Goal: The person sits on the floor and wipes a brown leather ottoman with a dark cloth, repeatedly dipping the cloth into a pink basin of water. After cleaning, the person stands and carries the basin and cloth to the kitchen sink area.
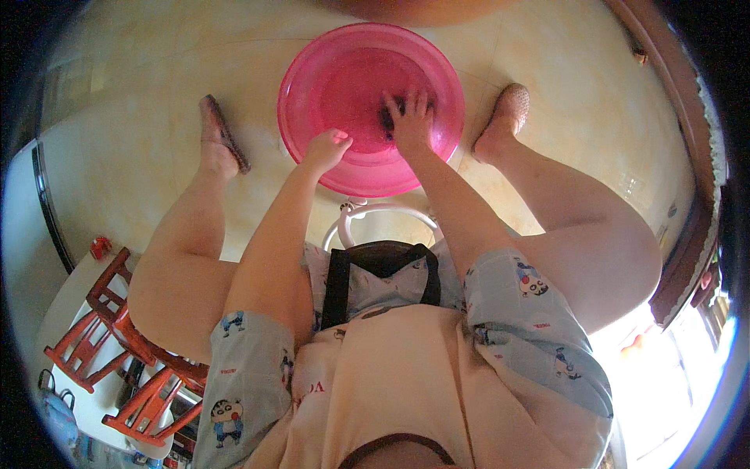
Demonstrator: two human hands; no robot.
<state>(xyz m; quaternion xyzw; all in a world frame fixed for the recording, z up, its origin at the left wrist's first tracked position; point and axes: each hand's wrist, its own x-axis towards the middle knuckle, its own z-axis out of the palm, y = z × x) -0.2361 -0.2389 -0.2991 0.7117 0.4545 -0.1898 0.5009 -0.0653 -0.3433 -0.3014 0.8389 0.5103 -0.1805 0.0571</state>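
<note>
A round pink plastic basin point(375, 184) stands on the tiled floor between my feet. My right hand point(413, 117) reaches into its right side, fingers spread over a dark object point(388, 120) that I cannot identify; whether the hand grips it is unclear. At the basin's near left rim is my left hand point(329, 149), its fingers curled. Nothing can be made out in that hand, though the fingertips are partly hidden. The inside of the basin looks pink and blurred.
Close below the basin is a white tubular frame point(381, 208) with a dark seat. Reddish wooden chairs point(140, 352) stand at the lower left. A brown wooden edge point(685, 176) curves along the right. An orange-brown rounded thing point(410, 9) shows at the top edge.
</note>
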